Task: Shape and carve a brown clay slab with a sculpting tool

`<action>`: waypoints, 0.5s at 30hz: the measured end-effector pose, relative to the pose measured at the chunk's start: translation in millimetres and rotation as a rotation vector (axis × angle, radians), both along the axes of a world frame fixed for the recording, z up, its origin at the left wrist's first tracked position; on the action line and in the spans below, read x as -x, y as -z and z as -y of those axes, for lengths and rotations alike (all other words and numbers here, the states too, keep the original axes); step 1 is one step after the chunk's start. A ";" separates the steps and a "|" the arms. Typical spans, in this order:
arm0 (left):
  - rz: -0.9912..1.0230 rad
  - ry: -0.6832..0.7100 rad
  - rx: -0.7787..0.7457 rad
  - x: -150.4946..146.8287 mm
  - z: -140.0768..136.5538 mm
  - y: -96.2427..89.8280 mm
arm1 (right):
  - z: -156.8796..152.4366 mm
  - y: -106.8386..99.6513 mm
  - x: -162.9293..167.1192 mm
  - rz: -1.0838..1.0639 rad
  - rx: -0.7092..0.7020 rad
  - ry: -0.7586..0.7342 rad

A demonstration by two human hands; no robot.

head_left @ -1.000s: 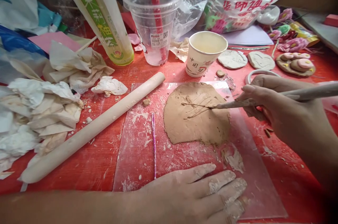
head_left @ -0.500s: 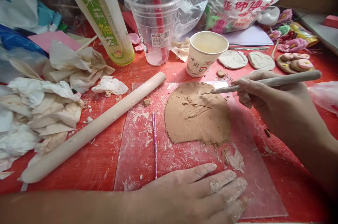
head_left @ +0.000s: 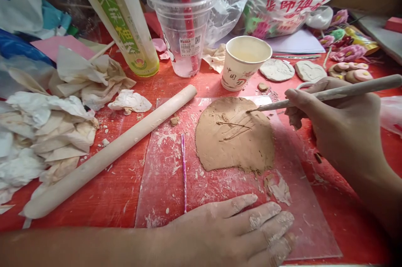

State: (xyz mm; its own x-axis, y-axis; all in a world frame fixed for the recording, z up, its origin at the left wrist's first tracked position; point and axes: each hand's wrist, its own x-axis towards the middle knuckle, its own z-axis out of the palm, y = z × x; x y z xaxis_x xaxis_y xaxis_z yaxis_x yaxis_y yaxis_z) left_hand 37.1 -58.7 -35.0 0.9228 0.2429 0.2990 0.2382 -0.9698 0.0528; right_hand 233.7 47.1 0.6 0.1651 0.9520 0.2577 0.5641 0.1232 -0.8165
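A flat slab of brown clay (head_left: pixel 232 149) with an uneven edge lies on a clear plastic sheet (head_left: pixel 310 225). Several lines are scratched into its upper part. Pinched in my right hand (head_left: pixel 342 120) is a slim, clay-smeared modelling tool (head_left: pixel 351 91), its thin tip at the slab's upper right surface. My left hand (head_left: pixel 241 229) rests flat on the sheet below the slab, fingers spread a little and dusted with dried clay. It holds nothing. A thin purple stick (head_left: pixel 184 170) lies left of the slab, its lower end meeting my left hand's edge.
A wooden rolling pin (head_left: pixel 119 145) lies slantwise at the left, beside crumpled tissues (head_left: pixel 59 128). Behind the slab stand a paper cup (head_left: pixel 241 66), a clear plastic cup (head_left: pixel 185 28) and a tall bottle (head_left: pixel 125 28). Flat clay discs (head_left: pixel 276 70) and a plastic bag (head_left: pixel 282 11) are at the back right.
My right hand has shifted right, and the tool's tip has slid a little to the right across the slab. My left hand stays in place.
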 end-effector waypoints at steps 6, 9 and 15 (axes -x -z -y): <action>-0.005 -0.004 0.002 0.0 -0.2 -1.0 | 0.8 0.0 4.7 -0.116 0.004 -0.071; -0.012 0.002 0.006 -0.3 0.1 -1.4 | -1.4 1.4 2.2 -0.117 0.047 -0.078; 0.003 0.006 0.016 -0.3 -0.1 -1.4 | -11.6 8.9 -13.8 -0.244 0.160 -0.192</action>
State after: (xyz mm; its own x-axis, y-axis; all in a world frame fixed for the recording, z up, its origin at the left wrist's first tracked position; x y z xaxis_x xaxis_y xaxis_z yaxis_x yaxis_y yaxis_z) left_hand 37.4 -58.6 -33.7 0.9234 0.2424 0.2976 0.2325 -0.9702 0.0690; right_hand 247.5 58.6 -8.3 0.0170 0.9968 0.0775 0.3290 0.0677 -0.9419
